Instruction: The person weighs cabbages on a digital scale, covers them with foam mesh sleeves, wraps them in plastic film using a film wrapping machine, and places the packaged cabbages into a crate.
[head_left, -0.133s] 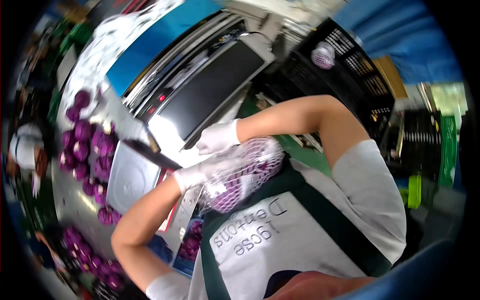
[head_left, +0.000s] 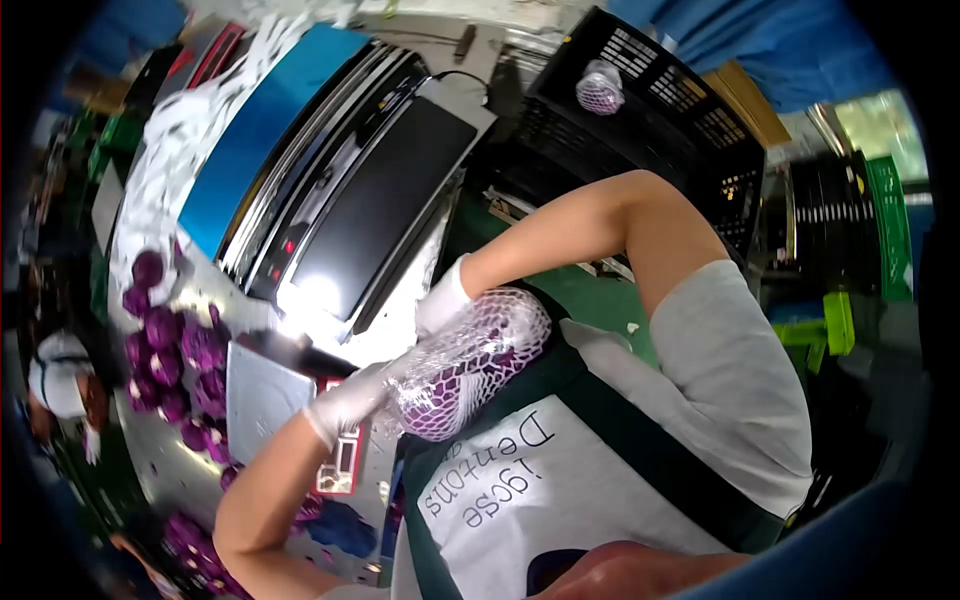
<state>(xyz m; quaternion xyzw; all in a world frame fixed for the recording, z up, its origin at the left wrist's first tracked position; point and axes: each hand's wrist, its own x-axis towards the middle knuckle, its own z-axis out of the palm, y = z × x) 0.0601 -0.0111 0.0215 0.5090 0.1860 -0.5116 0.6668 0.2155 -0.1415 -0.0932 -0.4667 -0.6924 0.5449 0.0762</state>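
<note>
A bundle of purple onions (head_left: 455,395) lies against my apron, in a white foam net sleeve with shiny clear film over it. My left hand (head_left: 350,402), in a white glove, grips the bundle's near-left end, where the film gathers. On the bundle's far side is my right hand (head_left: 440,305), also gloved, pressed close against it; its fingers are mostly hidden behind the net and film. Beyond both hands stands a wrapping machine (head_left: 385,200) with a dark flat plate and small red lights.
Left of the machine, loose purple onions (head_left: 165,345) lie on the metal table. A scale with a metal pan (head_left: 262,395) and red display panel (head_left: 342,462) stands nearby. A black crate (head_left: 690,140) at upper right holds another netted bundle (head_left: 600,88). Another person (head_left: 62,375) is at far left.
My right hand has come down from above the bundle to its far side. My left hand has shifted toward the bundle's left end. The whole view has also shifted.
</note>
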